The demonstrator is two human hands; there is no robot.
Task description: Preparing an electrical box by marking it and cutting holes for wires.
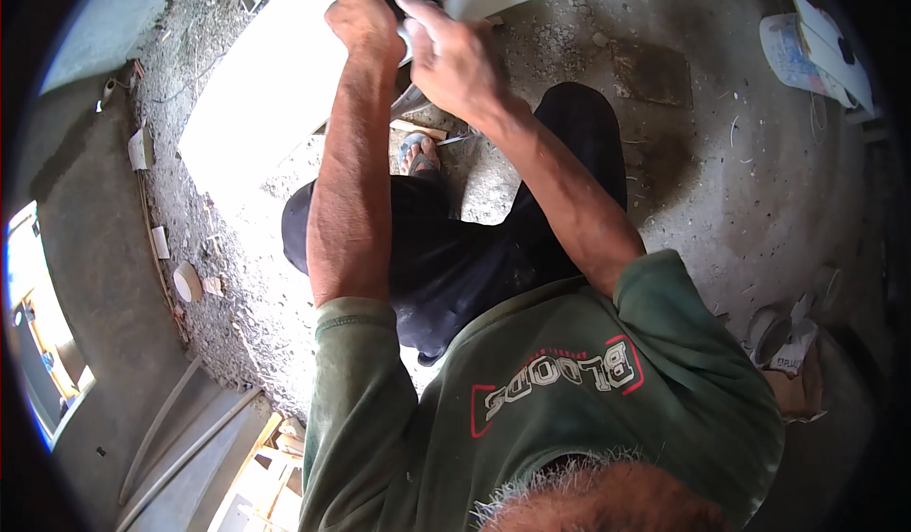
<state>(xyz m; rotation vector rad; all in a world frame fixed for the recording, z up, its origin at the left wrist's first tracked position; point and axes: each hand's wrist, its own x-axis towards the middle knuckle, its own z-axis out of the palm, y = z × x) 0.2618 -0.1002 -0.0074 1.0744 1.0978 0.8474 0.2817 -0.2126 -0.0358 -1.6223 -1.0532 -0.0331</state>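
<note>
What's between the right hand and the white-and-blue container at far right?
Gritty grey floor, with a flat brownish square roughly midway between the right hand and the container; board or stain, I can't tell. Shows in the head view.

Glare burns out the board (256, 86) and the floor (251, 285) just below it; right of the board, it's dim. Blur smears the right fingers (424, 12); fisheye edges bend into black.

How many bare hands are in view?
2. The left hand is near the top edge, in front of the large white panel; the right hand is just to its right, slightly blurred. No others show.
</note>
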